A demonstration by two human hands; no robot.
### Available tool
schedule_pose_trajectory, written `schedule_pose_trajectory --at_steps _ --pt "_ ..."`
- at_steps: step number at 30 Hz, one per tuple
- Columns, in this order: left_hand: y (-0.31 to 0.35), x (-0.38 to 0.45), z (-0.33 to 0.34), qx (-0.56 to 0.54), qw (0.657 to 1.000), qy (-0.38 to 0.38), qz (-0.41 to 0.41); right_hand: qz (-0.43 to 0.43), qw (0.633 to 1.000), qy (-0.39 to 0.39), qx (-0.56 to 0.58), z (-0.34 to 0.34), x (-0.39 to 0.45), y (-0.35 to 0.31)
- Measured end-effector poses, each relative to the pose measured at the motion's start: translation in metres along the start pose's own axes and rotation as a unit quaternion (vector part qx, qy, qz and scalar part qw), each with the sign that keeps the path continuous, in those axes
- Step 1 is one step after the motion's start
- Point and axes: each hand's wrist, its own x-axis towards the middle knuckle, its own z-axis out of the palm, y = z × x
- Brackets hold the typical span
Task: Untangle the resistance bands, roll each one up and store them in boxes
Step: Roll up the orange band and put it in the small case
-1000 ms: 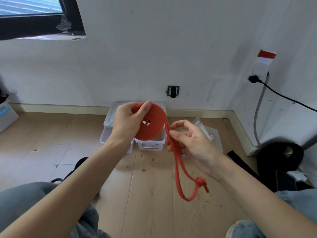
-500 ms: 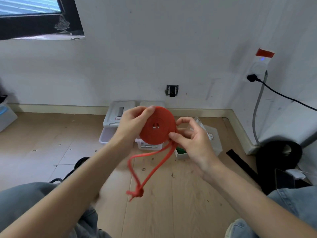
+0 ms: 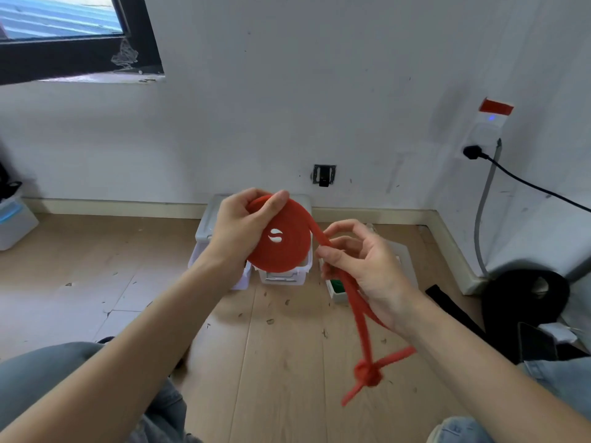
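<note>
Red band [image 3: 283, 239]: it is a flat round roll, held up in the air over the floor, in front of the boxes.
Left hand [image 3: 238, 230]: it holds the roll. The thumb lies over the top edge and the other fingers curl round behind it.
Right hand [image 3: 363, 266]: it pinches the loose tail just beside the roll. The tail runs down past the palm.
Knot [image 3: 367, 375]: a lump sits low on the loose tail, with two short ends sticking out. It hangs free above the floor.
Boxes [image 3: 208, 219]: white boxes stand on the floor by the wall, behind the roll. One more, to the right, has something green [image 3: 336, 285] inside.
Step now: I think the last bit is being wound on.
How to do it well: keep the tail flat and a little tight, turn the roll slowly, and press the thumb down so the layers do not slip. The knot should likely be undone before it reaches the roll, or the roll will get bumpy.
</note>
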Motion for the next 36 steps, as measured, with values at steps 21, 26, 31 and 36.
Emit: schedule_pose_trajectory --at_steps 21,26,31,36 --pt "-0.007 -0.012 0.000 -0.042 0.988 -0.095 -0.118 -0.016 1.000 0.002 -0.027 -0.006 0.000 -0.002" --pt "-0.008 -0.011 0.005 -0.091 0.987 -0.038 -0.130 0.007 1.000 0.023 0.015 -0.002 -0.002 0.002" --pt "-0.015 -0.015 0.011 -0.138 0.979 0.011 -0.150 0.038 0.997 0.005 0.072 0.008 -0.005 0.010" --pt "-0.017 -0.014 0.005 -0.051 0.983 -0.092 -0.153 0.035 0.999 0.038 -0.008 0.001 -0.002 0.010"
